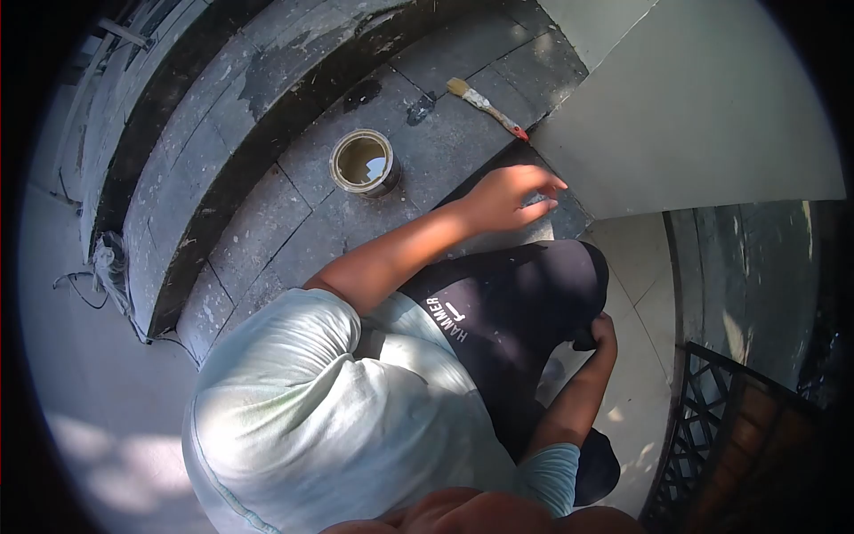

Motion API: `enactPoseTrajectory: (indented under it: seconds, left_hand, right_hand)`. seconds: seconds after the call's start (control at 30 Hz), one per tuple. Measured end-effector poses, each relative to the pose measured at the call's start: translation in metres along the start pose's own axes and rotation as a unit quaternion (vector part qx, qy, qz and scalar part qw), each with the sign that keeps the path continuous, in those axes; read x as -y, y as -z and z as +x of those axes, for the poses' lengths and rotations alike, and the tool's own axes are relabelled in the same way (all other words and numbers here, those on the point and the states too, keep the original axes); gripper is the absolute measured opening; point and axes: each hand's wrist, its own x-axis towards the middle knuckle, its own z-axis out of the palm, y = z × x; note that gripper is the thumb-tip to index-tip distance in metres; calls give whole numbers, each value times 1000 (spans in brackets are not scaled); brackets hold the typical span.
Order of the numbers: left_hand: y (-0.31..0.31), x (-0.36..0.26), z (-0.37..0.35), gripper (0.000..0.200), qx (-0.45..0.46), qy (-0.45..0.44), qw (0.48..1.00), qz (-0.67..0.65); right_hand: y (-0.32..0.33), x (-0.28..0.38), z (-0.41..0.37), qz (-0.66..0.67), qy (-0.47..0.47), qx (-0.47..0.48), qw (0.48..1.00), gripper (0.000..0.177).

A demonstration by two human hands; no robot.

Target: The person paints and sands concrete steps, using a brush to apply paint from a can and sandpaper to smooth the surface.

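My left hand (511, 198) is raised over the dark trouser leg (525, 276), beside the white wall. Its fingers are bent, with a gap between thumb and forefinger, and I see nothing in it. My right hand (605, 331) is low by the knee, against something dark that I cannot make out; its fingers are mostly hidden. On the grey tiles, left of my left hand, stands an open paint can (364, 164) with a pale, shiny liquid inside. A paintbrush (486, 107) lies beyond that hand, its pale bristles pointing away and its red handle end near the wall.
Curved, paint-spotted steps (213, 205) rise on the left. A smooth white wall (694, 107) borders the upper right. Dark wet patches (420, 109) mark the tiles near the can. At the lower right is a black lattice panel (703, 392). A cable (160, 338) lies at the left.
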Motion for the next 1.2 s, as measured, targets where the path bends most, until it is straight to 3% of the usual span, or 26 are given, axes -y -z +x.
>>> enactPoseTrajectory:
  seconds: [0.07,0.1,0.13,0.23,0.33,0.4,0.5,0.53,0.63,0.77,0.83,0.93,1.03,1.13,1.2]
  left_hand:
    - [-20,-13,-42,31,40,108,979,-169]
    - [-22,-20,-60,35,98,211,951,-203]
    - [-29,-12,-78,41,142,236,942,-194]
    - [-36,14,-108,51,148,185,967,-88]
    - [-30,27,-110,55,256,167,952,-7]
    - [-25,23,-104,56,292,179,939,-28]
    - [-23,20,-98,55,319,180,930,-21]
    - [-25,19,-98,54,322,178,930,-12]
    - [-30,16,-102,52,329,163,928,60]
    - [-28,14,-109,51,323,179,926,77]
    - [-27,11,-110,51,326,182,923,99]
    - [-37,13,-116,50,301,182,929,113]
    - [-36,12,-110,49,332,193,916,116]
    - [-39,9,-111,53,351,182,905,155]
    - [-36,6,-105,55,411,173,877,177]
  right_hand:
    - [23,26,-10,-64,2,-26,998,42]
    - [34,36,-13,-96,3,-38,995,43]
    - [46,41,-13,-86,14,-49,995,44]
    - [85,94,-49,-57,45,-72,995,43]
    - [105,157,-107,142,126,-31,981,38]
    - [108,185,-141,239,205,5,949,44]
    - [85,239,-194,403,355,76,840,53]
    - [79,255,-202,398,393,129,819,61]
    - [35,308,-208,377,399,54,834,54]
    - [-50,422,-221,334,414,43,846,31]
    - [-89,470,-216,239,448,13,861,17]
    - [-146,525,-194,128,512,1,849,28]
    - [-192,558,-168,26,626,-85,775,25]
    - [-218,566,-144,-82,620,-79,776,27]
    - [-226,563,-139,-106,651,-104,744,27]
